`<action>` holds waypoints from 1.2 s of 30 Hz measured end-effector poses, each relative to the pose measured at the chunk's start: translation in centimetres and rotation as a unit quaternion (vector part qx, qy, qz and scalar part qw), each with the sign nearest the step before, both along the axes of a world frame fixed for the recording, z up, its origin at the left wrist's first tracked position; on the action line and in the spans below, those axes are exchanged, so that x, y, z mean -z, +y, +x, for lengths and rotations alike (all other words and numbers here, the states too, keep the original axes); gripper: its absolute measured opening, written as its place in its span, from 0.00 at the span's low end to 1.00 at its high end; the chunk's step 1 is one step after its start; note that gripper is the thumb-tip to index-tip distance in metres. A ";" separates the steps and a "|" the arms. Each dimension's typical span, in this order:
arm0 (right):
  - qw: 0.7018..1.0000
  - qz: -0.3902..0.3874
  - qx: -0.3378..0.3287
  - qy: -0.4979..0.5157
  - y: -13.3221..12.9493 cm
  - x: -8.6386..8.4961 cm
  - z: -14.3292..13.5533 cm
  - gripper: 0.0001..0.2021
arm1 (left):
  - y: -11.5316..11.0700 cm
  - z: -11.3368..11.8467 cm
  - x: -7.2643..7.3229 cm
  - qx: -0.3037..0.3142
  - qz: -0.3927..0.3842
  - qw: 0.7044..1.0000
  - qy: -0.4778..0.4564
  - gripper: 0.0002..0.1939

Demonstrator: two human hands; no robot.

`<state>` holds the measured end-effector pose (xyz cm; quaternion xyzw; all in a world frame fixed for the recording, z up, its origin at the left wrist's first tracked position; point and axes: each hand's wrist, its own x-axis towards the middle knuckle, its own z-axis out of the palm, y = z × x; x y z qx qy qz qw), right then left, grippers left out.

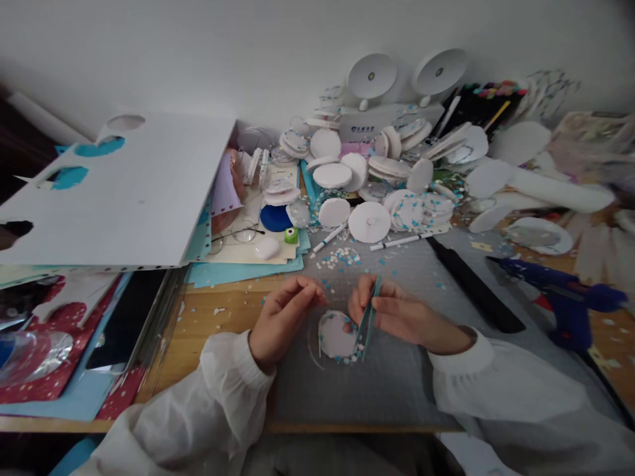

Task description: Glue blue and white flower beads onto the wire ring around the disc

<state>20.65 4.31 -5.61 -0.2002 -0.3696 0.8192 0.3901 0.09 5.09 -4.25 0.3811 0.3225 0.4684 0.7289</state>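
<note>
My right hand [397, 311] grips a pair of teal tweezers [368, 320], whose tips point down at the rim of a small white disc [337, 336]. The disc lies on the grey mat, edged with tiny blue and white pieces. Just left of and above it, my left hand [288, 314] is closed in a pinch. What its fingertips hold, if anything, is too small to make out. A thin clear loop [312, 350] shows by the disc's left edge. Beyond the hands, loose tiny blue and white pieces [340, 256] are scattered on the mat.
Many white discs [370, 221] are heaped at the back. On the right are a blue glue gun [560, 291] and a long black tool [473, 284]. Two pens [401, 242] lie ahead. A large white board [129, 198] with cut-out holes covers the left, near eyeglasses [243, 233].
</note>
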 end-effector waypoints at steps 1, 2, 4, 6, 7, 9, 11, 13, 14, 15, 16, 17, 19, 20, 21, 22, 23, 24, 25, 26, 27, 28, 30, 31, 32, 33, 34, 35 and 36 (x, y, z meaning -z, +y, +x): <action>1.000 -0.010 0.010 0.001 0.1 0.0 0.1 0.06 | 0.3 -0.2 -0.1 -0.018 0.012 1.000 -0.002 0.08; 1.000 -0.019 0.022 -0.001 0.3 0.1 0.2 0.06 | 0.7 -0.6 -0.3 -0.037 0.025 0.999 -0.007 0.08; 0.998 -0.031 0.047 -0.009 0.6 0.3 0.3 0.06 | 1.6 -1.5 -1.0 -0.081 0.045 0.995 -0.035 0.06; 0.997 -0.038 0.064 -0.015 0.8 0.5 0.3 0.06 | 2.7 -2.7 -1.8 -0.118 0.046 0.989 -0.069 0.06; 0.997 -0.038 0.070 -0.016 0.8 0.6 0.3 0.06 | 3.2 -3.4 -2.3 -0.143 0.052 0.984 -0.090 0.06; 0.996 -0.038 0.073 -0.016 0.9 0.8 0.3 0.07 | 4.0 -4.5 -3.1 -0.200 0.054 0.970 -0.131 0.06; 0.997 -0.039 0.072 -0.016 0.8 0.9 0.3 0.07 | 4.3 -5.1 -3.5 -0.254 0.056 0.956 -0.137 0.11; 0.997 -0.041 0.069 -0.018 0.7 0.9 0.3 0.07 | 4.3 -5.1 -3.6 -0.266 0.049 0.956 -0.116 0.15; 0.997 -0.041 0.069 -0.021 0.7 0.9 0.3 0.07 | 4.2 -4.9 -3.5 -0.263 0.050 0.959 -0.095 0.15; 0.996 -0.041 0.071 -0.024 0.7 0.8 0.3 0.07 | 4.0 -4.7 -3.3 -0.261 0.057 0.961 -0.067 0.13; 0.996 -0.041 0.074 -0.027 0.7 0.7 0.3 0.08 | 3.9 -4.4 -3.2 -0.270 0.079 0.959 -0.033 0.10; 0.996 -0.041 0.077 -0.032 0.7 0.6 0.3 0.08 | 3.7 -4.2 -3.0 -0.288 0.108 0.951 0.008 0.07; 0.995 -0.042 0.085 -0.044 0.7 0.4 0.3 0.10 | 3.3 -3.8 -2.6 -0.347 0.183 0.915 0.091 0.06; 0.994 -0.042 0.090 -0.050 0.7 0.3 0.3 0.10 | 3.1 -3.7 -2.4 -0.358 0.213 0.900 0.127 0.09; 0.993 -0.042 0.095 -0.054 0.7 0.2 0.3 0.11 | 2.8 -3.5 -2.2 -0.345 0.234 0.895 0.158 0.10; 0.992 -0.041 0.102 -0.055 0.8 0.2 0.3 0.11 | 2.5 -3.3 -1.9 -0.300 0.241 0.905 0.183 0.10; 0.992 -0.039 0.108 -0.054 0.8 0.2 0.3 0.11 | 2.2 -3.1 -1.7 -0.225 0.231 0.924 0.204 0.09; 0.991 -0.035 0.115 -0.051 0.8 0.2 0.3 0.11 | 1.8 -2.8 -1.4 -0.125 0.207 0.945 0.221 0.09; 0.991 -0.032 0.124 -0.047 0.8 0.2 0.3 0.10 | 1.4 -2.4 -1.2 -0.036 0.175 0.956 0.232 0.11; 0.990 -0.030 0.131 -0.042 0.8 0.2 0.2 0.09 | 1.0 -2.1 -0.9 0.042 0.142 0.960 0.237 0.12; 0.989 -0.027 0.137 -0.039 0.8 0.2 0.2 0.09 | 0.7 -1.8 -0.8 0.099 0.110 0.960 0.237 0.13; 0.989 -0.025 0.144 -0.038 0.8 0.2 0.1 0.09 | 0.5 -1.6 -0.6 0.140 0.074 0.958 0.237 0.13; 0.986 -0.020 0.159 -0.042 0.8 0.1 0.1 0.09 | 0.3 -1.3 -0.5 0.171 0.026 0.958 0.227 0.14; 0.986 -0.016 0.160 -0.051 0.8 0.0 0.2 0.10 | 0.4 -1.4 -0.6 0.170 0.010 0.960 0.224 0.14; 0.985 -0.011 0.161 -0.062 0.8 0.0 0.3 0.10 | 0.6 -1.5 -0.7 0.161 -0.001 0.962 0.222 0.15; 0.984 -0.005 0.163 -0.077 0.9 -0.1 0.4 0.10 | 0.8 -1.6 -0.8 0.148 -0.009 0.963 0.224 0.15; 0.981 0.006 0.168 -0.095 0.9 -0.1 0.6 0.10 | 1.0 -1.8 -0.9 0.134 -0.015 0.964 0.229 0.15; 0.977 0.021 0.179 -0.118 1.0 -0.1 0.7 0.09 | 1.2 -2.0 -1.0 0.122 -0.018 0.964 0.234 0.15; 0.966 0.046 0.204 -0.151 1.0 -0.1 0.9 0.09 | 1.3 -2.1 -1.1 0.121 -0.018 0.963 0.239 0.15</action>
